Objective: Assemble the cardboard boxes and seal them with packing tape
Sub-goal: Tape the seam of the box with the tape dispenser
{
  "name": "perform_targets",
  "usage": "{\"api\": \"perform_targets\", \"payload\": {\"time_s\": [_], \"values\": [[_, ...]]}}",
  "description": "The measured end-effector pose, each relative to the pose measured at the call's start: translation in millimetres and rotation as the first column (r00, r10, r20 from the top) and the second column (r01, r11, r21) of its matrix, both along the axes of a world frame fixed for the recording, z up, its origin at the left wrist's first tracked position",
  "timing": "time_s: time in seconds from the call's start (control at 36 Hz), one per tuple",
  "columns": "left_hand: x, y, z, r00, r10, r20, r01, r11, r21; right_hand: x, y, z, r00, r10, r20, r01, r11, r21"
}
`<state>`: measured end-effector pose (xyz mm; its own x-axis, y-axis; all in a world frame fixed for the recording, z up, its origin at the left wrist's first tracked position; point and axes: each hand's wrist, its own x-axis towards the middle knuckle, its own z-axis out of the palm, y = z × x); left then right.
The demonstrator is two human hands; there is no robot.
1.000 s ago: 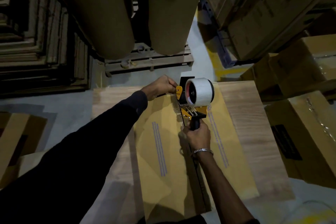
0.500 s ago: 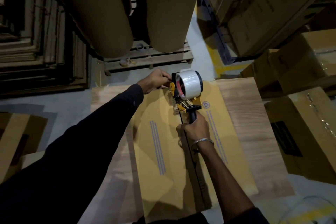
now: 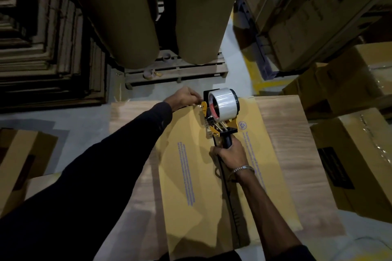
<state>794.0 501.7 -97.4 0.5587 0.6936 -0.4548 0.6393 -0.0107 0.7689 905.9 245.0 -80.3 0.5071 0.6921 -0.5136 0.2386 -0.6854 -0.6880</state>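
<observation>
While the right hand (image 3: 230, 154) grips the yellow-and-black tape dispenser's (image 3: 220, 116) handle over the flat tan cardboard box (image 3: 191, 176), we note the left hand (image 3: 184, 99) outstretched, seemingly pinching tape.

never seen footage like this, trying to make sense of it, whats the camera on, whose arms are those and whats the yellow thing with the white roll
The camera is worn on a person's head, looking down, so the arms are that person's own. There is only this one view. On the wooden table lies a cardboard box with its flaps closed. The right hand grips the handle of a tape dispenser, the yellow tool; the white roll is packing tape. The left hand pinches something at the dispenser's front, at the box's far edge. More boxes stand around.
</observation>
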Motion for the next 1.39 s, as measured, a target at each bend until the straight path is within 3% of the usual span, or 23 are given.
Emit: {"api": "perform_targets", "payload": {"time_s": [0.14,0.28,0.39,0.47,0.64,0.78,1.0,1.39], "values": [[1.3,-16.9,-8.1,0.994,-0.066,0.092,0.032,0.943,0.332,3.8,0.9,-5.7,0.996,-0.023,-0.089,0.022,1.0,-0.01],[-11.7,-15.7,-15.2,0.981,-0.083,0.174,0.059,0.989,0.134,3.8,0.0,-3.0,0.99,-0.039,-0.137,0.043,0.999,0.026],[-30.1,-24.0,-9.9,0.969,-0.227,0.098,0.212,0.967,0.143,1.5,-0.9,3.9,0.986,-0.049,-0.159,0.057,0.997,0.043],[-34.4,-32.4,-11.2,0.953,-0.297,-0.063,0.3,0.893,0.336,3.0,-0.7,8.5,0.984,-0.04,-0.171,0.047,0.998,0.036],[-32.5,-41.4,-11.1,0.974,-0.203,-0.097,0.223,0.817,0.531,10.9,5.8,22.7,0.991,0.102,-0.083,-0.103,0.995,-0.006],[-29.9,-40.1,-13.4,0.986,-0.124,-0.111,0.163,0.864,0.476,3.5,16.7,34.7,0.993,0.108,0.042,-0.106,0.993,-0.06],[-24.8,-36.2,-1.9,0.996,-0.077,0.033,0.069,0.979,0.192,-11.4,12.5,42.9,0.989,0.09,0.114,-0.074,0.987,-0.139],[-20.7,-37.1,-0.1,1.0,-0.02,-0.01,0.021,0.975,0.219,-13.1,9.2,62.9,0.983,0.145,0.115,-0.119,0.97,-0.21]]}}
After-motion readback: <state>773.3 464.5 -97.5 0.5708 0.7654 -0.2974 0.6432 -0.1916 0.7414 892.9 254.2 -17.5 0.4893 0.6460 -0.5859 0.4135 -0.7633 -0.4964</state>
